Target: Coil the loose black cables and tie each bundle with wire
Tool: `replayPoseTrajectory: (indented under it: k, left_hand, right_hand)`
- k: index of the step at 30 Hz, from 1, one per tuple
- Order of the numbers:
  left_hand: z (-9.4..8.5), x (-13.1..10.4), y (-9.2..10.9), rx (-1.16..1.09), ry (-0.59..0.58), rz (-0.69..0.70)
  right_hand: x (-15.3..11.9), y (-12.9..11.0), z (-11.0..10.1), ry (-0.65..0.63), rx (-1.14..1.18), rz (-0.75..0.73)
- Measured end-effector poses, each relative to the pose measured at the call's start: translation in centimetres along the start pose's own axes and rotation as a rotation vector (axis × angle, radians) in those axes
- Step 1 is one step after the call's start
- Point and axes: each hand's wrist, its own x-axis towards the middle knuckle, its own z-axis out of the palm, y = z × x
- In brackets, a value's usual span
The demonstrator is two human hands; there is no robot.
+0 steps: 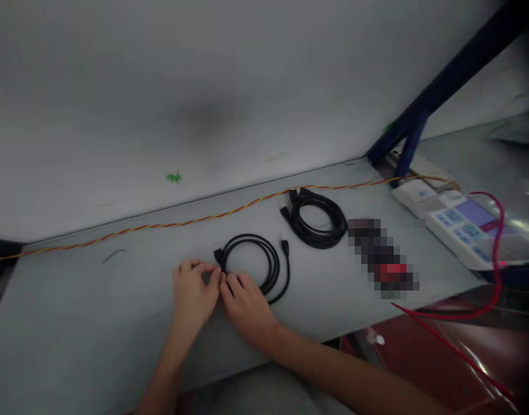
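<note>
A black cable (276,262) lies in a loose coil on the grey tabletop, with one plug end (285,247) pointing up at its right and another plug (218,255) at its upper left. My left hand (195,293) pinches at the coil's lower left side, thumb and forefinger together. Right against it, my right hand (247,306) has its fingers closed over the same stretch of cable. Whether a small tie sits between the fingertips is hidden. Behind and to the right rests a second, thicker black cable coil (319,239) with its plugs at the upper left.
A twisted red-and-yellow wire (177,223) runs along the back of the table. A short dark wire (113,254) lies at left. On the right are a blurred-out dark and red item (383,259), a white device with a screen (463,227), a red cable (498,248) and a blue frame (409,135).
</note>
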Motion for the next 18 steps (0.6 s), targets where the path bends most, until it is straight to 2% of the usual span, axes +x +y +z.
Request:
replayPoseTrajectory:
  k: [5, 8, 13, 15, 18]
  left_hand:
    - [-0.5, 0.4, 0.6, 0.052, -0.032, -0.013]
    - [-0.3, 0.2, 1.4, 0.075, 0.034, -0.02]
    - [-0.6, -0.7, 3.5, -0.104, 0.054, -0.019]
    - [-1.4, -1.1, 3.5, -0.21, 0.109, -0.019]
    - [-2.6, -1.5, 2.1, -0.246, 0.221, -0.009]
  right_hand:
    - [0.1, -0.2, -0.1, -0.021, 0.006, -0.001]
    - [0.1, -0.4, 0.1, 0.007, 0.025, -0.006]
    - [0.0, -0.7, 0.4, 0.027, 0.046, -0.022]
    - [-0.1, -0.7, 0.1, 0.011, 0.051, 0.007]
    - [-0.3, -0.6, -0.5, -0.01, 0.033, 0.038]
